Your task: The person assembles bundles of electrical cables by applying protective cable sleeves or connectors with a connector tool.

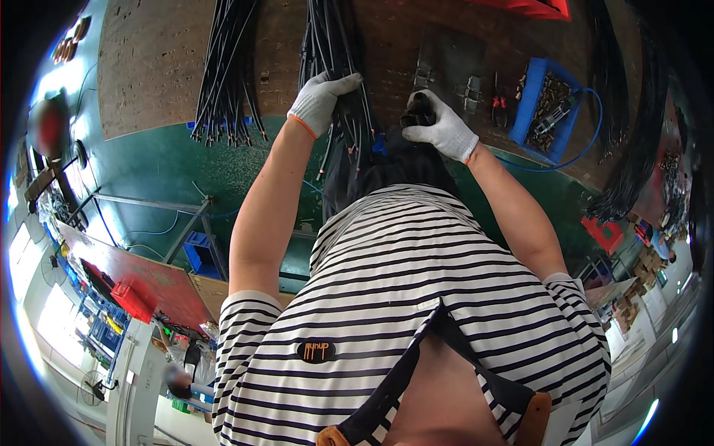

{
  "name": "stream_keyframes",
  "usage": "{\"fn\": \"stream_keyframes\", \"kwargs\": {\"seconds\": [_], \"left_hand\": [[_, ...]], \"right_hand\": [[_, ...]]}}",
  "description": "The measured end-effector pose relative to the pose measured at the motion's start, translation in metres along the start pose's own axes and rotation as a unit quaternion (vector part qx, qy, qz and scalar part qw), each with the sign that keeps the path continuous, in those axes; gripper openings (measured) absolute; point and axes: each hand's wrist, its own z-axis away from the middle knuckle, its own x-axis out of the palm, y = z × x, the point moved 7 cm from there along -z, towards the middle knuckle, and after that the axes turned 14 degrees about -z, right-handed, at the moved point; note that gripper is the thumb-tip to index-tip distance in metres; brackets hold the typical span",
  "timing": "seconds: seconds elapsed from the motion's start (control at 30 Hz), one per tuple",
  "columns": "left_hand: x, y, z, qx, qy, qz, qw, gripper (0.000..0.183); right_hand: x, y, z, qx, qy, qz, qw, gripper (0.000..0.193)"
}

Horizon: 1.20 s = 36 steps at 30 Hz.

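Observation:
My left hand (321, 102), in a white glove with an orange cuff edge, is closed around part of a bundle of thin black cables (332, 44), its thumb lying across them. The cable ends, some with copper-coloured tips, hang over the near edge of the wooden bench. To the right, my right hand (445, 131), gloved too, is closed on a dark ridged cylindrical piece (418, 111) between thumb and fingers. Its exact kind cannot be made out. A second bundle of black cables (227, 74) lies left of my left hand, ends toward me.
A blue bin (532, 143) of small brass-coloured parts holds a metal tool with a blue hose (599, 111). Red-handled pliers (499, 101) and a dark metal plate with hinges (450, 63) lie on the wooden bench (149, 67). More black cables (632, 160) hang at right.

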Motion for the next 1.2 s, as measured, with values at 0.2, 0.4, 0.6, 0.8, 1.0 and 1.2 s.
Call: {"fn": "stream_keyframes", "kwargs": {"seconds": [0.2,0.4,0.6,0.8,1.0,1.2], "left_hand": [[0.021,0.001,0.004,0.010,0.001,0.039,0.999,0.016],[0.036,0.006,0.001,0.039,0.030,0.141,0.989,0.010],[0.047,0.010,-0.003,0.047,0.027,0.149,0.987,0.008],[0.051,0.015,0.001,0.032,0.036,0.128,0.991,0.008],[0.052,0.017,-0.003,0.016,0.042,0.092,0.995,0.016],[0.042,0.004,-0.007,0.006,0.053,-0.002,0.999,0.023]], "right_hand": [[-0.024,0.007,0.035,0.055,-0.028,0.007,0.998,0.052],[-0.049,0.013,0.067,0.077,-0.051,0.027,0.995,0.054],[-0.051,0.002,0.079,0.069,-0.037,0.009,0.997,0.054],[-0.046,0.002,0.069,0.082,-0.020,-0.136,0.987,0.057],[-0.021,0.006,0.045,0.109,-0.036,-0.155,0.981,0.061],[0.008,-0.005,-0.016,0.073,0.019,-0.142,0.987,0.056]]}}
